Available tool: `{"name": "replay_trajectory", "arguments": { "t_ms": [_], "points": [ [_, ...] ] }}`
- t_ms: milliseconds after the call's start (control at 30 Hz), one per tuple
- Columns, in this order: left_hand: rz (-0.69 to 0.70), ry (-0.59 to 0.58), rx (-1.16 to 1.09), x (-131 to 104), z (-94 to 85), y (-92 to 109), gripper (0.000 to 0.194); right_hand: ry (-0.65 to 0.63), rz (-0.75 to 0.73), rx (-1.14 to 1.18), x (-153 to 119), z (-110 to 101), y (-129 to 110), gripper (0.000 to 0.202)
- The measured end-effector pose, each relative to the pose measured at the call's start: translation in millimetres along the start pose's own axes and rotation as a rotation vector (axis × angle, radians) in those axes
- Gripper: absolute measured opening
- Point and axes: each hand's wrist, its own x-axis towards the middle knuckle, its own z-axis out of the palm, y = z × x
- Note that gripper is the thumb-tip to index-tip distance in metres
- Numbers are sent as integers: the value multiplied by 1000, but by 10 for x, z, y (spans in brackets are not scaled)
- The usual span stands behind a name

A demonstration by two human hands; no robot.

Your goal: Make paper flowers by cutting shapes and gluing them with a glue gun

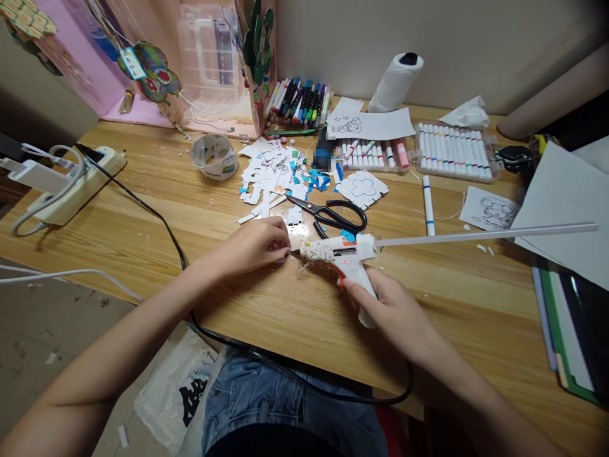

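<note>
The right hand [387, 306] is wrapped around a white hot-glue gun [349, 255] over the wooden desk [238, 308], just by the black-handled scissors [318, 209]. Its nozzle meets the left hand [257, 246], whose fingertips pinch a small piece [288, 252] (too hidden for me to name).

Craft desk, likely in home or study room; exact kind uncertain. Wooden desktop [476, 279] against plain wall [328, 44]. Marker set [451, 149], upper right; paper scraps [271, 165], scissors [316, 208] and glue gun [345, 254], around centre; tape roll [216, 166], left of centre; power strip [95, 181], far left; decorated pink box [157, 25], upper left.
</note>
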Motion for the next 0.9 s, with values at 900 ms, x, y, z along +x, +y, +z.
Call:
{"name": "replay_trajectory", "arguments": {
  "t_ms": [900],
  "points": [
    [10,32,-3,-22,36,-33,15,37,-32,-60,-1,5,-51,31]
  ]
}}
